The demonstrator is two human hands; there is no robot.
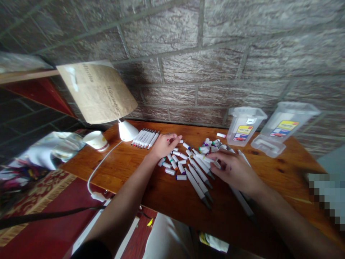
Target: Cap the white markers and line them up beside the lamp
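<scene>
The right hand (pixel 237 172) reaches into the heap with its fingers bent and fingertips against the white markers (pixel 195 183); whether they pinch one or only rest on it, I cannot tell. The left hand (pixel 166 144) sits loosely curled above the near caps, thumb and forefinger drawn together; I cannot tell if anything is between them. The markers fan out between the hands, several with grey ends pointing toward the person, and loose caps (pixel 181 177) lie scattered around the left hand's fingers. Just left of that hand is a neat row of markers (pixel 145 138).

The markers cross and overlap, so it seems best to take one at mid-barrel, lift it clear before turning it, and steady its neighbours with the left hand. The caps look apt to roll, so a light touch should serve better than sweeping.

The front edge of the bench (pixel 129 162) passes beneath the left forearm, with bare wood between that forearm and the cup (pixel 96 139). Behind the left hand stands the wall (pixel 175 57). Beyond the right hand, two clear boxes (pixel 244 129) limit reach, though wood lies open to its right. One long marker (pixel 239 199) lies close by the right forearm and could be knocked.
</scene>
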